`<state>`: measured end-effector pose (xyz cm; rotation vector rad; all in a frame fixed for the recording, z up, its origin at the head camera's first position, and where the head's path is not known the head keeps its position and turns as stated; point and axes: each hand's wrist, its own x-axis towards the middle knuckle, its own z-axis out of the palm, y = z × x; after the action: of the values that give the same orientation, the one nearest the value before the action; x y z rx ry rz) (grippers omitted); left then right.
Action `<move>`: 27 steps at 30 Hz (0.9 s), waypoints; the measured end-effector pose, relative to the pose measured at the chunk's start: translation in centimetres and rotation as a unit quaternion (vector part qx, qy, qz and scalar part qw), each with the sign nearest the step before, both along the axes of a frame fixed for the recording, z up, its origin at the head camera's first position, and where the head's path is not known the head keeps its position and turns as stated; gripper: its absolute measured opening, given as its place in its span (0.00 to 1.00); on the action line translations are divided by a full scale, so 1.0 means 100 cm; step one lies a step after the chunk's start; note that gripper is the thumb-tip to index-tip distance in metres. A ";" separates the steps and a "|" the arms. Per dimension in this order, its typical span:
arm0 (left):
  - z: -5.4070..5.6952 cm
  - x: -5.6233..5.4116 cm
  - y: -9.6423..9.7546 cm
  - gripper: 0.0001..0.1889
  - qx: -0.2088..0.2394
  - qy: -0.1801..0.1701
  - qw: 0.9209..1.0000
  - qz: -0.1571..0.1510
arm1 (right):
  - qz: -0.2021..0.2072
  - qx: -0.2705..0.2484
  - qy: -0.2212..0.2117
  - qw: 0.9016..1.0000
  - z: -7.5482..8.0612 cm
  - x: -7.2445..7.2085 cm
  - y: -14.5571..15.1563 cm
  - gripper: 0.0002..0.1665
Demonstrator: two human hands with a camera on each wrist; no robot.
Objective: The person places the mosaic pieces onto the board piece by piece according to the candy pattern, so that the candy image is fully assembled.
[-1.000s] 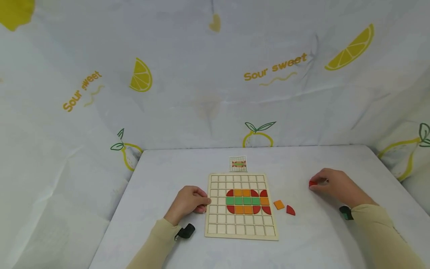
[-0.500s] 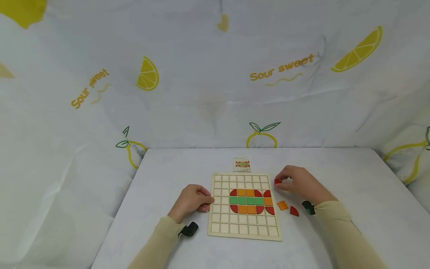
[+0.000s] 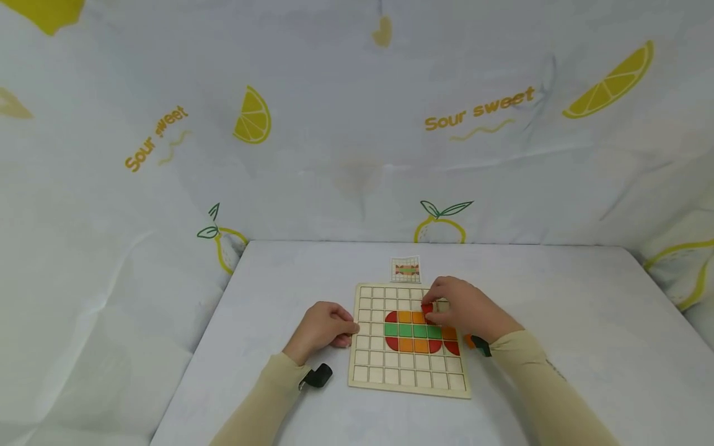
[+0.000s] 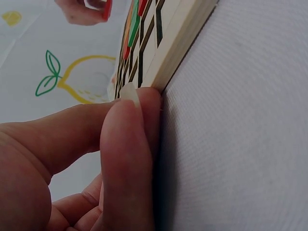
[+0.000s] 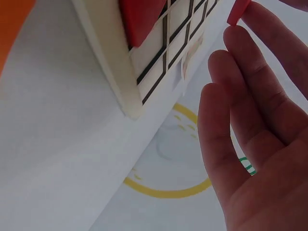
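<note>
A wooden grid board lies on the table, with orange and green squares and red quarter-circle tiles in its cells. My left hand grips the board's left edge; in the left wrist view, thumb and forefinger meet at the rim. Over the upper right of the pattern, my right hand pinches a red tile between thumb and fingers. The right wrist view shows that red tile held above the board, its other fingers spread loosely. The right hand covers some cells at the board's right side.
Behind the board lies a small printed card with a coloured pattern. An orange tile rests just right of the board, partly hidden by the right wrist camera. A white cloth printed with lemons hangs behind the table.
My right hand has carried the red tile leftward from the right side of the table to over the board. The left hand stays at the board's edge. The view has shifted slightly.
</note>
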<state>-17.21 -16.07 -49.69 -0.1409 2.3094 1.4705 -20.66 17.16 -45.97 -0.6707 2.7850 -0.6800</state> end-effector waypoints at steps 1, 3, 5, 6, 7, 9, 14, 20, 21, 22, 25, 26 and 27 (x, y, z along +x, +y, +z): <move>0.000 0.000 0.000 0.12 0.001 -0.001 1.000 0.001 | 0.006 0.000 0.004 1.000 0.000 0.001 -0.003 0.07; 0.001 0.000 0.000 0.12 0.001 0.000 1.000 0.001 | 0.016 0.000 0.010 1.000 -0.001 0.003 -0.008 0.07; 0.002 0.000 0.000 0.12 -0.001 0.002 1.000 0.000 | 0.022 0.004 0.012 1.000 -0.003 0.005 -0.013 0.08; 0.002 0.000 0.000 0.12 -0.002 0.004 1.000 0.000 | 0.024 0.006 0.013 1.000 -0.003 0.006 -0.015 0.09; 0.002 0.000 0.000 0.12 -0.003 0.004 1.000 0.000 | 0.025 0.011 0.014 1.000 -0.005 0.008 -0.017 0.09; 0.002 0.000 0.000 0.12 -0.003 0.004 1.000 0.001 | 0.030 0.016 0.014 0.999 -0.006 0.010 -0.021 0.10; 0.001 0.000 0.001 0.12 0.002 -0.003 1.000 0.005 | 0.039 0.020 0.011 0.999 -0.008 0.014 -0.028 0.10; 0.001 0.000 0.001 0.11 0.003 0.001 1.000 0.002 | 0.046 0.027 0.020 0.998 -0.007 0.018 -0.030 0.09; 0.001 0.000 0.001 0.11 0.004 0.001 1.000 0.001 | 0.048 0.029 0.022 0.998 -0.007 0.019 -0.030 0.09; 0.001 0.000 0.001 0.11 0.004 0.001 1.000 0.001 | 0.048 0.030 0.025 0.998 -0.007 0.019 -0.030 0.09; 0.002 -0.001 0.001 0.11 0.003 0.001 1.000 0.000 | 0.045 0.034 0.026 0.998 -0.007 0.020 -0.029 0.10; 0.002 -0.001 0.001 0.11 0.004 0.002 1.000 0.000 | 0.043 0.034 0.024 0.998 -0.007 0.020 -0.029 0.10; 0.002 -0.001 0.001 0.11 0.004 0.002 1.000 0.000 | 0.038 0.034 0.023 0.998 -0.007 0.020 -0.028 0.10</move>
<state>-17.29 -16.02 -49.48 -0.1360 2.3074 1.4803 -18.64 14.32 -46.66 -0.7831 2.7934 -0.5583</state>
